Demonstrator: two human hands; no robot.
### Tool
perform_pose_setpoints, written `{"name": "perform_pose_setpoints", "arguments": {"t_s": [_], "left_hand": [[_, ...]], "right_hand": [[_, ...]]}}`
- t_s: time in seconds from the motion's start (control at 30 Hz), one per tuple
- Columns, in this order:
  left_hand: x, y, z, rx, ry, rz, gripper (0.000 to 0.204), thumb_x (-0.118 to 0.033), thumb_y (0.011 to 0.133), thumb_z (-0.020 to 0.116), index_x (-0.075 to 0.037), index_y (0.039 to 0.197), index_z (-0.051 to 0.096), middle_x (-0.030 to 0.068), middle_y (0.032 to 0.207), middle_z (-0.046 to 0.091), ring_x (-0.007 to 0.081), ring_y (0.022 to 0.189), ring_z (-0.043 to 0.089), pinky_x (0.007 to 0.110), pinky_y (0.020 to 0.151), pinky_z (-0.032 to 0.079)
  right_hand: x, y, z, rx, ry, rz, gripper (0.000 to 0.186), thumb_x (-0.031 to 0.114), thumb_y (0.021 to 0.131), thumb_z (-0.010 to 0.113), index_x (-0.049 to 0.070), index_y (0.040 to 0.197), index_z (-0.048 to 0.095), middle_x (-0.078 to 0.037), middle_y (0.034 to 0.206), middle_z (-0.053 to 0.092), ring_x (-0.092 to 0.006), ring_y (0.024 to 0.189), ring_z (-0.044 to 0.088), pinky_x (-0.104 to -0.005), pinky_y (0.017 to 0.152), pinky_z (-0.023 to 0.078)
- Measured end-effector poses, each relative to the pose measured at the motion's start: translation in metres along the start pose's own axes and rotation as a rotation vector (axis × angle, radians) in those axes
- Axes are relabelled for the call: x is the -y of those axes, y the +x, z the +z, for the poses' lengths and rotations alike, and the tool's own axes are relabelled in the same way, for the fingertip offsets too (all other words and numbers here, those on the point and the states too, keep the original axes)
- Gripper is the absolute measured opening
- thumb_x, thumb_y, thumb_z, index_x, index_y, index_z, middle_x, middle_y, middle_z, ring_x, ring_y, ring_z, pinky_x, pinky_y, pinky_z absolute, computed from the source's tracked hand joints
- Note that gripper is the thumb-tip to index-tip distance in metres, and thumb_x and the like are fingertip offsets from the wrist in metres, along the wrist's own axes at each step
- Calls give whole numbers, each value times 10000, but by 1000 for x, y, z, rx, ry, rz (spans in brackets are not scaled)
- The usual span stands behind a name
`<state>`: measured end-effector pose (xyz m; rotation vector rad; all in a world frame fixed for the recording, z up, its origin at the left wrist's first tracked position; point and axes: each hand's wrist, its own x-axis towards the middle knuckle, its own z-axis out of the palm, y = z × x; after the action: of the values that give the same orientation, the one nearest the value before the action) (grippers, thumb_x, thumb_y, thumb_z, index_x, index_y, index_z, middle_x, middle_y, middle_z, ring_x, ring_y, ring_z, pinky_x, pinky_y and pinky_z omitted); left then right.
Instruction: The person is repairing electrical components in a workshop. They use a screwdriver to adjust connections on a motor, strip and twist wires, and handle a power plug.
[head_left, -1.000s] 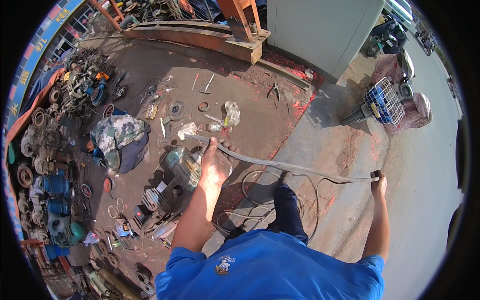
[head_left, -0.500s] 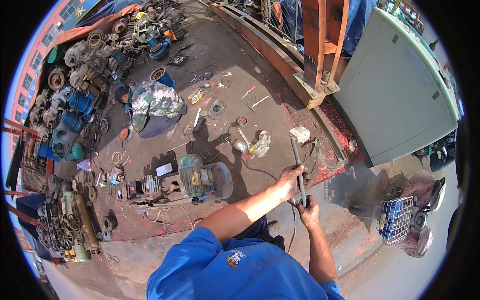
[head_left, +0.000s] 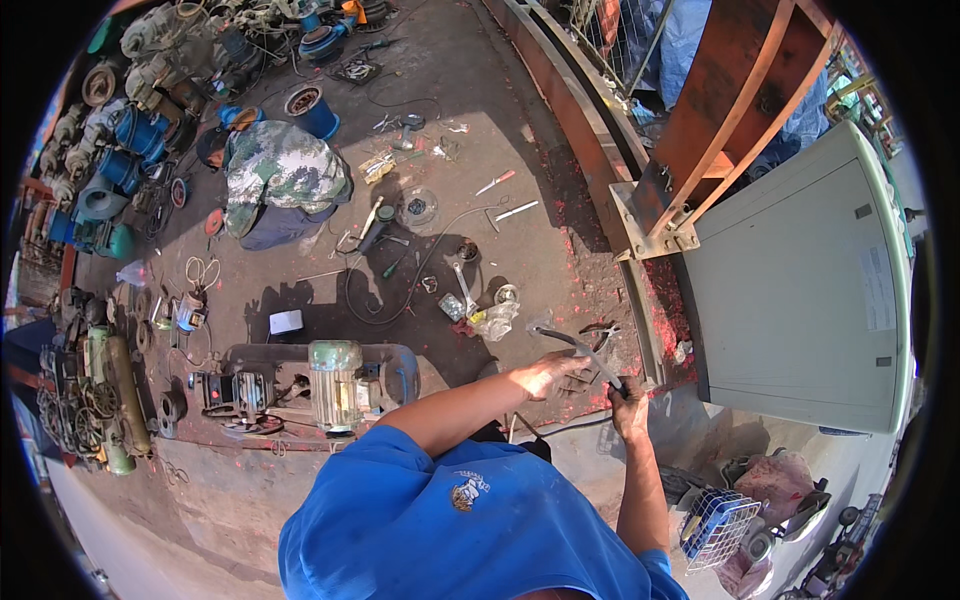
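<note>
My right hand is closed round the lower end of a long dark grey rod, which looks bent; whether it is stiff or a hose I cannot tell. Its far end reaches up and left over the ground. Beside it, my left hand is open, fingers stretched out toward the rod's middle. Pliers lie on the ground just beyond the rod. To the left stands a machine with a greenish electric motor.
A person in a camouflage jacket crouches at the far left near piled motors and pumps. A spanner, a cable and a knife lie ahead. On the right stand a steel post, a pale cabinet and a wire basket.
My left hand has let go of the rod and opened. The rod has tipped to the left in my right hand. The view has shifted, with the cabinet now lower.
</note>
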<state>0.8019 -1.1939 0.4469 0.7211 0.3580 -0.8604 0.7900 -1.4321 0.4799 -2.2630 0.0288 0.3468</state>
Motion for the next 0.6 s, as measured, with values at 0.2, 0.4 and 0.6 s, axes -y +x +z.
{"name": "perform_pose_setpoints", "arguments": {"t_s": [0.2, 0.4, 0.6], "left_hand": [[-105, 38, -69, -121, 30, 151, 450, -379, 962, 698, -91, 1290, 585, 66, 1143, 652, 202, 979, 645, 393, 828, 518], [-151, 30, -211, -768, -61, 156, 307, -297, 987, 651, -50, 1170, 645, 55, 1035, 709, 177, 884, 668, 348, 757, 514], [-90, -66, -327, -1541, -410, 314, 179, -223, 952, 658, -47, 981, 645, 75, 815, 671, 172, 605, 613, 305, 484, 466]], "right_hand": [[28, 164, 12, 107, -68, -55, 122, 87, 888, 683, -8, 963, 669, -34, 709, 591, -120, 652, 507, -313, 602, 445], [29, 362, 49, 394, -309, -113, 280, 207, 867, 685, -14, 1039, 684, -194, 887, 716, -278, 771, 694, -414, 727, 532], [6, 568, 98, 449, -487, -110, 299, 265, 877, 662, 6, 1016, 719, -209, 821, 709, -326, 778, 709, -443, 730, 538]]}}
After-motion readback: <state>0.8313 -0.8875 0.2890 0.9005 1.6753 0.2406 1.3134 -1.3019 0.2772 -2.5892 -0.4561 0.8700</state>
